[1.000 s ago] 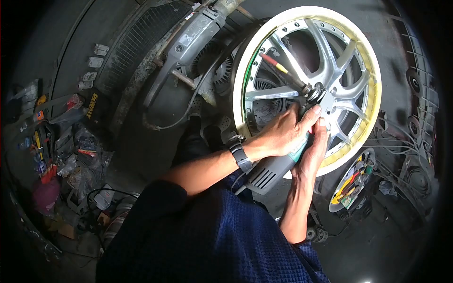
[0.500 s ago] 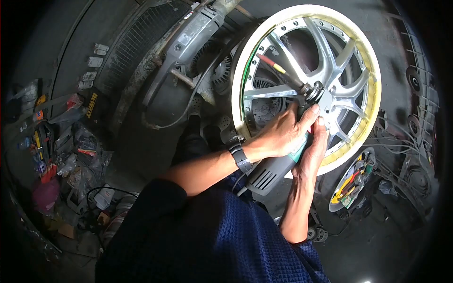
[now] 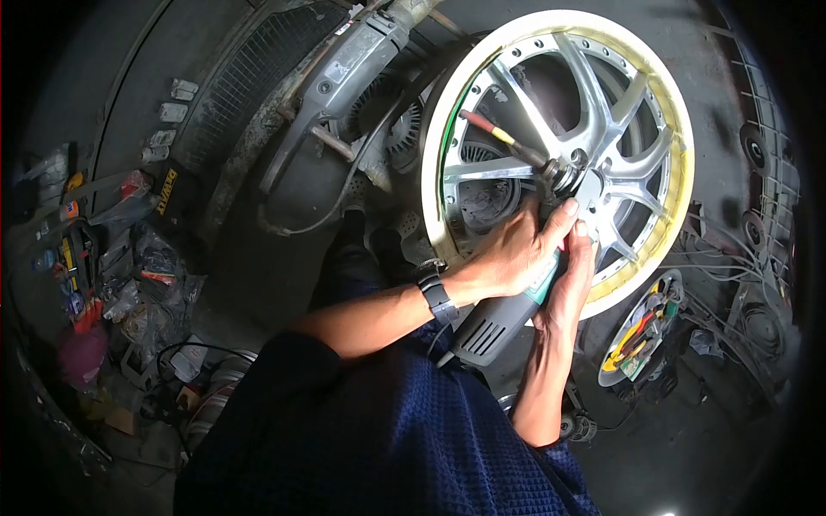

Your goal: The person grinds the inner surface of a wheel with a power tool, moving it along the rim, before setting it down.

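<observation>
A: Quick one: your left fingers?
B: Curled round the power tool's (image 3: 490,331) neck, mostly hidden. Your left thumb (image 3: 564,219) lies along its front end.
A: Right?
B: Your right thumb (image 3: 582,236) points up, its tip close to the left one. Can't tell how the other right fingers sit.
A: Hands?
B: Your left hand (image 3: 516,258) is back-up, over the casing; your right hand (image 3: 570,279) cups the opposite side. Watch (image 3: 439,297) on your left wrist; left forearm slants in, right one's steeper.
A: Tool?
B: Grey casing slanting from your shirt (image 3: 430,430) to the hub area of the spoked wheel (image 3: 682,163). Red-and-yellow-ended rod (image 3: 495,131) sticks out past its front.
A: Surface, room?
B: Pale yellowish rim, bright metal spokes, dark dusty floor (image 3: 680,447). Larger grey machine (image 3: 348,69) left of the wheel, plastic bags (image 3: 155,258) far left, tray of hand tools (image 3: 613,377) right.
</observation>
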`<state>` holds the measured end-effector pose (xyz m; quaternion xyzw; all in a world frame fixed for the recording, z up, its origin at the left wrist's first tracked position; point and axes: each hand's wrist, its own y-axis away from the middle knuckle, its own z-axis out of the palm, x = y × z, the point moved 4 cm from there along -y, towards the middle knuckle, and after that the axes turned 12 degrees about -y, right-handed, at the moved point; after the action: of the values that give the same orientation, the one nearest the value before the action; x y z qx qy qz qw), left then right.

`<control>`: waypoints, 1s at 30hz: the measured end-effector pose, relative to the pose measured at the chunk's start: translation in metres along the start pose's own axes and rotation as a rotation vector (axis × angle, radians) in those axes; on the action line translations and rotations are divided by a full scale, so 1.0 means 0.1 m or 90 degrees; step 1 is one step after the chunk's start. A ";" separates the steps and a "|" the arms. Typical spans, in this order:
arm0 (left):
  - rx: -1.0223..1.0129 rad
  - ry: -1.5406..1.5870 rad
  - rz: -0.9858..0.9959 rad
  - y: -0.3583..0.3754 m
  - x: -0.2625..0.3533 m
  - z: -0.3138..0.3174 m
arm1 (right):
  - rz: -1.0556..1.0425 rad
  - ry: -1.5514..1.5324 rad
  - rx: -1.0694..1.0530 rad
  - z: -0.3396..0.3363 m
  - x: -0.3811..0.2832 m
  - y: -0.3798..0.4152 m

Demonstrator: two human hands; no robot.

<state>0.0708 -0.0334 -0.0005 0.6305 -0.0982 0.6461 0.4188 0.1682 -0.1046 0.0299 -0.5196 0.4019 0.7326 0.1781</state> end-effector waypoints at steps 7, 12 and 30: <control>-0.039 -0.041 -0.010 -0.08 0.04 -0.09 | -0.010 -0.045 0.001 0.04 0.05 -0.07; -0.055 -0.065 0.008 -0.11 0.04 -0.16 | -0.025 -0.053 0.015 0.13 0.09 -0.04; -0.039 -0.085 -0.012 -0.05 -0.07 -0.14 | 0.000 -0.021 -0.009 0.10 0.11 0.03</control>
<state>0.0626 -0.0238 -0.0119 0.6601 -0.1395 0.5952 0.4365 0.1549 -0.1005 0.0223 -0.5089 0.3940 0.7437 0.1807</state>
